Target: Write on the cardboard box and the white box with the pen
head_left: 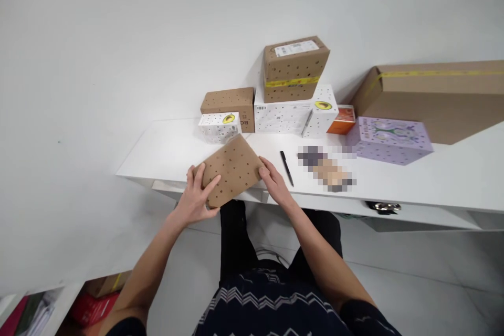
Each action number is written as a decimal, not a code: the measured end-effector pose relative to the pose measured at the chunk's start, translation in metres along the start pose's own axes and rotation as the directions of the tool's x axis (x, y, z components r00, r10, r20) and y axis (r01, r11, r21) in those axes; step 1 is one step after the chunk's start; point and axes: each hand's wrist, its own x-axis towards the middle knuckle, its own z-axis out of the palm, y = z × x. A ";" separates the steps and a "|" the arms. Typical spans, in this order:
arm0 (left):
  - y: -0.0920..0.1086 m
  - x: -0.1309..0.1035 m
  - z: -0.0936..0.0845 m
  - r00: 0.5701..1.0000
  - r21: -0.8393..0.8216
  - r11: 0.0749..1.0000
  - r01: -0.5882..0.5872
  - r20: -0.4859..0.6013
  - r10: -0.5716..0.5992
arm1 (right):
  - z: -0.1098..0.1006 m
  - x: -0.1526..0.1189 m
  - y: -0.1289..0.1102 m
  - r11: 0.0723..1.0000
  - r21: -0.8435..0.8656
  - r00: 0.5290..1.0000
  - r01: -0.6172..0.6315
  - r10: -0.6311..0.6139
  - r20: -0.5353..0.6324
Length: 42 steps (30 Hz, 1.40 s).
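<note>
One brown spotted box (232, 172) is angled between my hands, my left hand (194, 200) spread over its left end and my right hand (274, 182) pinching its right corner, so a slipping pinch could let it knock the small white box (219, 127) beyond my left hand.

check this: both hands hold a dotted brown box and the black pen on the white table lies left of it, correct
Not left: the black pen on the white table lies right of the dotted brown box, as the head view shows. The left hand and right hand do hold the box.
</note>
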 end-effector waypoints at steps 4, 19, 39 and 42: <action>-0.017 0.027 0.015 0.996 -0.330 0.942 -0.061 0.043 0.080 | -0.027 -0.039 0.005 0.987 -0.126 0.989 -0.099 0.083 -0.125; 0.024 0.038 0.066 0.598 -0.957 -0.157 0.242 0.275 -0.753 | -0.048 -0.050 0.001 0.992 -0.065 0.983 -0.109 0.098 -0.155; 0.048 0.031 0.081 0.664 -0.990 -0.056 0.132 0.131 -0.736 | -0.049 -0.061 0.038 0.998 -0.040 0.976 -0.050 0.040 -0.214; 0.054 0.037 0.073 0.640 -0.986 -0.077 0.148 0.155 -0.752 | -0.051 -0.061 0.036 0.996 -0.061 0.974 -0.068 0.054 -0.218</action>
